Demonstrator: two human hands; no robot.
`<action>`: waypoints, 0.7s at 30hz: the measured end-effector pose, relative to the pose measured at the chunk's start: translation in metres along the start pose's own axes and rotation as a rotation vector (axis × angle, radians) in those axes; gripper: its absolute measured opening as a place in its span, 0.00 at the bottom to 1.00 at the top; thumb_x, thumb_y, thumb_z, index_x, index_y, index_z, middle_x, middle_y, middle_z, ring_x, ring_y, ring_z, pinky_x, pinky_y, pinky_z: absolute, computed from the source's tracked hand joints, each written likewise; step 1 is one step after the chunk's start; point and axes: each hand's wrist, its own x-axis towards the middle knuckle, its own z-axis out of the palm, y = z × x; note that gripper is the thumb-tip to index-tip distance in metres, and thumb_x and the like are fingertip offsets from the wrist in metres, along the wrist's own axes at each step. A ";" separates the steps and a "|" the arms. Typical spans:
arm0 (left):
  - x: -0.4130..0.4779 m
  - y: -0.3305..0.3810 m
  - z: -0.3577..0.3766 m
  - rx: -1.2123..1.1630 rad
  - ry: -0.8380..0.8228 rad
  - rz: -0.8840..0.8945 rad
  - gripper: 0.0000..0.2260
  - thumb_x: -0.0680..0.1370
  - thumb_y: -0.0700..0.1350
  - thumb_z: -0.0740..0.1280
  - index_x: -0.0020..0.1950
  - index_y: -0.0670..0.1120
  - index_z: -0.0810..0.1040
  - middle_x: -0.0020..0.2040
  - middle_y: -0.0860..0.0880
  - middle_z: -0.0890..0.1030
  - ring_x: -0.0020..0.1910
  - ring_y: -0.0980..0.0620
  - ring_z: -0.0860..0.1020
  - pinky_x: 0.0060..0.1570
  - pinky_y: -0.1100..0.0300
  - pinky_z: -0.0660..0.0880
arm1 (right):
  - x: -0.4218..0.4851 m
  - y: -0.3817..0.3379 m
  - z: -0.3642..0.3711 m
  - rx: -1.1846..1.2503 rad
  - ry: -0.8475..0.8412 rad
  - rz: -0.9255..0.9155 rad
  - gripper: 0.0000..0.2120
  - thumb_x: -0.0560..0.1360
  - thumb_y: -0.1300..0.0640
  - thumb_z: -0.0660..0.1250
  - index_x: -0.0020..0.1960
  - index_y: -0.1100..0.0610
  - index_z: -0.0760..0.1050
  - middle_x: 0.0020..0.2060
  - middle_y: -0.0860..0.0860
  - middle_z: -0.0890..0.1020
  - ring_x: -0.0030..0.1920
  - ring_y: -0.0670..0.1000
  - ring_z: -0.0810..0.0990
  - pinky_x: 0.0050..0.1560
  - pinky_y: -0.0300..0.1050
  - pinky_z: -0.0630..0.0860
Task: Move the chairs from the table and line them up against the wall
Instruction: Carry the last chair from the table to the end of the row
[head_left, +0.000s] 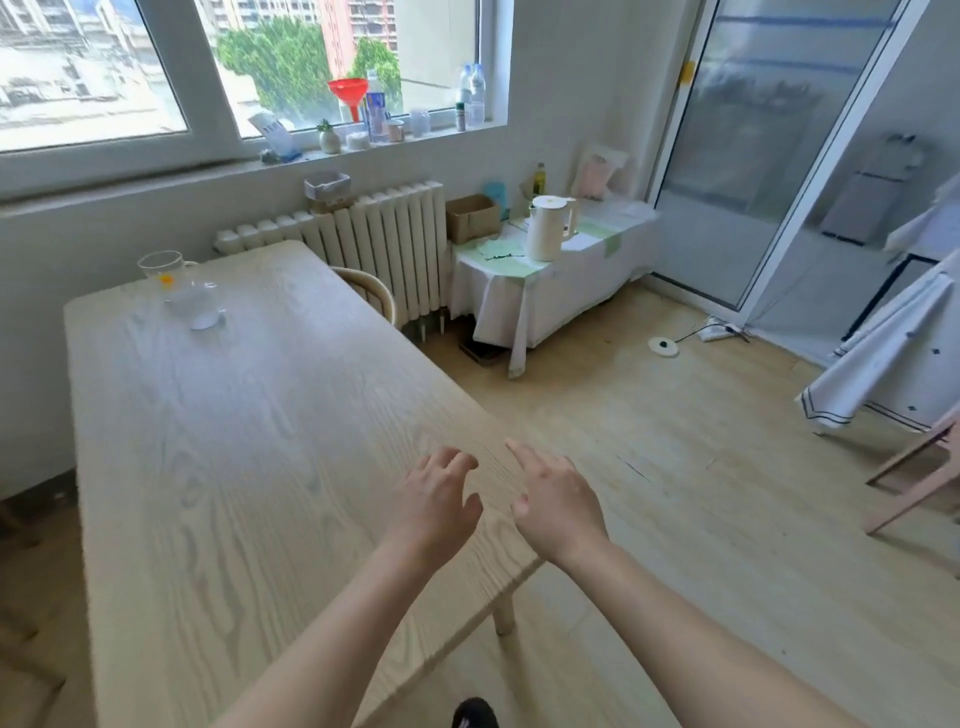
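Observation:
A long pale wooden table (249, 441) fills the left half of the view. One chair (366, 291) with a curved wooden back is tucked in at the table's far right side, near the radiator; only its back shows. My left hand (434, 501) hovers over the table's right edge, fingers apart and holding nothing. Just to its right, my right hand (553, 499) is also open and empty, above the table's edge and the floor. Part of a wooden frame (919, 478), perhaps another chair, shows at the far right edge.
A glass jug (174, 283) stands on the table's far left. A white radiator (384, 244) runs under the window. A small cloth-covered side table (524, 291) carries a white kettle (550, 226). Open wooden floor (701, 467) lies to the right, with a cable and a glass door beyond.

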 end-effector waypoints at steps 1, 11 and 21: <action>0.021 -0.003 0.003 -0.004 0.003 -0.001 0.17 0.76 0.51 0.63 0.64 0.52 0.71 0.66 0.54 0.72 0.64 0.52 0.70 0.53 0.57 0.70 | 0.020 0.005 -0.001 -0.005 -0.012 -0.002 0.30 0.74 0.61 0.58 0.75 0.48 0.58 0.65 0.49 0.74 0.64 0.53 0.70 0.60 0.50 0.72; 0.186 -0.024 0.024 -0.044 -0.017 -0.028 0.17 0.76 0.51 0.62 0.64 0.51 0.71 0.65 0.52 0.73 0.63 0.51 0.71 0.56 0.56 0.69 | 0.180 0.033 -0.017 -0.027 -0.062 0.014 0.28 0.75 0.60 0.57 0.74 0.49 0.60 0.67 0.49 0.73 0.66 0.54 0.68 0.63 0.50 0.69; 0.262 -0.034 0.045 -0.032 -0.047 -0.076 0.22 0.76 0.51 0.63 0.70 0.52 0.68 0.67 0.51 0.71 0.66 0.50 0.69 0.63 0.56 0.67 | 0.274 0.070 -0.017 -0.042 -0.186 -0.013 0.27 0.76 0.59 0.58 0.74 0.49 0.61 0.67 0.49 0.73 0.66 0.54 0.68 0.63 0.50 0.69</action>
